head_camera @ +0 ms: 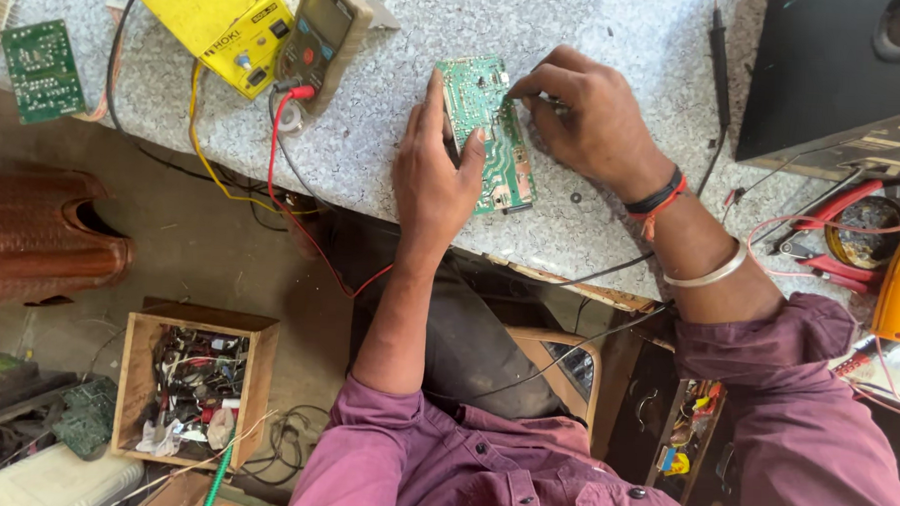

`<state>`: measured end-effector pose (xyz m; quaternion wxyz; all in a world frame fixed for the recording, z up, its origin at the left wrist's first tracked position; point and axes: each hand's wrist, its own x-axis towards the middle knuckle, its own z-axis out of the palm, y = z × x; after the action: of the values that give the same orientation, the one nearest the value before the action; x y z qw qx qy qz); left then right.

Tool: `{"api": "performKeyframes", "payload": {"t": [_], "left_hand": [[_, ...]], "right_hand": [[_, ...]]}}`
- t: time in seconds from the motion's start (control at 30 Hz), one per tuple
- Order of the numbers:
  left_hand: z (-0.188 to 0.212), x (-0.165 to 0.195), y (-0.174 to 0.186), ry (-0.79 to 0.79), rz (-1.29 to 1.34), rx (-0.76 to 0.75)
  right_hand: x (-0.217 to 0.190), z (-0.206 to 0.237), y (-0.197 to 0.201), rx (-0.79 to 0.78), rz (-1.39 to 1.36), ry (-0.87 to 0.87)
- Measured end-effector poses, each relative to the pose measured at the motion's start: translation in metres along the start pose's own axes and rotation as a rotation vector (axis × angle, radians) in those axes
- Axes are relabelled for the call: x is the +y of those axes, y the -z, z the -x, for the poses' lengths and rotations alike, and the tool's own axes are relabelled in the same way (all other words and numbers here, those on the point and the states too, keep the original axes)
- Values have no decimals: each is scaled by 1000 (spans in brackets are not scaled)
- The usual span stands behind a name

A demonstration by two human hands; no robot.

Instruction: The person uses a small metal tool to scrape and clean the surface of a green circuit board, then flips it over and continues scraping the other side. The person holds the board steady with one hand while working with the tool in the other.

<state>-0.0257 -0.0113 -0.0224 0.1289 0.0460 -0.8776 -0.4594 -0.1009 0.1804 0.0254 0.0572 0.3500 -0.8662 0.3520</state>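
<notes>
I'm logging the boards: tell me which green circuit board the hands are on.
The long green circuit board at mid-bench, between left hand and right hand. The other, squarer green board lies untouched at the far left edge.

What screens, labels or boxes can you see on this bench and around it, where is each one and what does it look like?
Multimeter: top centre of the bench, grey-brown, rectangular screen, red lead plugged in.
Yellow instrument box: left of the multimeter, with a dark printed label and a knob.
Wooden box: on the floor at lower left, open, full of small parts.
No packages or signs.

Speckled stone-look worktop [393, 171], glossy green circuit board [486, 135], rough wooden box [136, 382], shiny metal bangle [713, 275], purple cloth shirt [522, 465]
</notes>
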Motion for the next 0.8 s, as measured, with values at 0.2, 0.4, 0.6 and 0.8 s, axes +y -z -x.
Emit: {"api": "performKeyframes", "payload": {"t": [0.2, 0.4, 0.6, 0.8], "left_hand": [[0, 1, 1, -40, 37, 20], [-1, 1, 1, -219, -14, 102], [-1, 8, 3, -131, 6, 53], [0, 10, 4, -199, 10, 70]], "right_hand": [[-3, -1, -2, 15, 23, 50], [0, 0, 5, 35, -37, 65], [-2, 0, 2, -10, -56, 21], [1, 2, 7, -62, -91, 40]]}}
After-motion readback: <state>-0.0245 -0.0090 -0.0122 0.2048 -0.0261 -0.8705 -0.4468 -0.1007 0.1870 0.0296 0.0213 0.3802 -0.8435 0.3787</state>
